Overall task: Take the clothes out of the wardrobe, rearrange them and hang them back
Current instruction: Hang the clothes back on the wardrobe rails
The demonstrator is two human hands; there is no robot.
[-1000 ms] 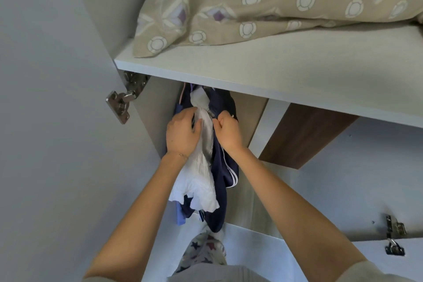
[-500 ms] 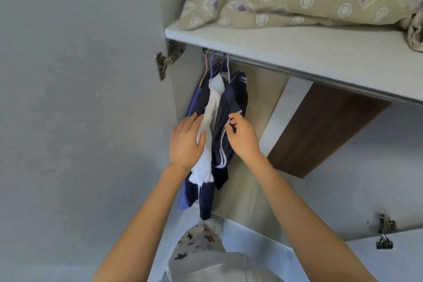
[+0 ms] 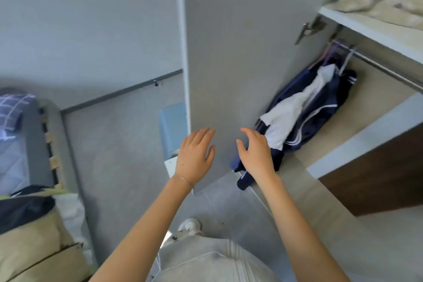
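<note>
Hanging bunched on the rail (image 3: 384, 66) at the wardrobe's left end, the clothes (image 3: 304, 110) (navy pieces w/ a white one between) look rehung. Left hand (image 3: 194, 155) & right hand (image 3: 256, 153) hover by the open door (image 3: 240, 41), fingers loose & spread, holding nothing. Prob. btwn garments: next move needs a reach for the dark garment (image 3: 23, 208) on the bed, or shutting the door; can't tell which.

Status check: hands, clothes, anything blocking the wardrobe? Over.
Left hand and right hand open, holding nothing. Clothes hanging bunched on the rail. Wardrobe door open; nothing seen blocking.
</note>
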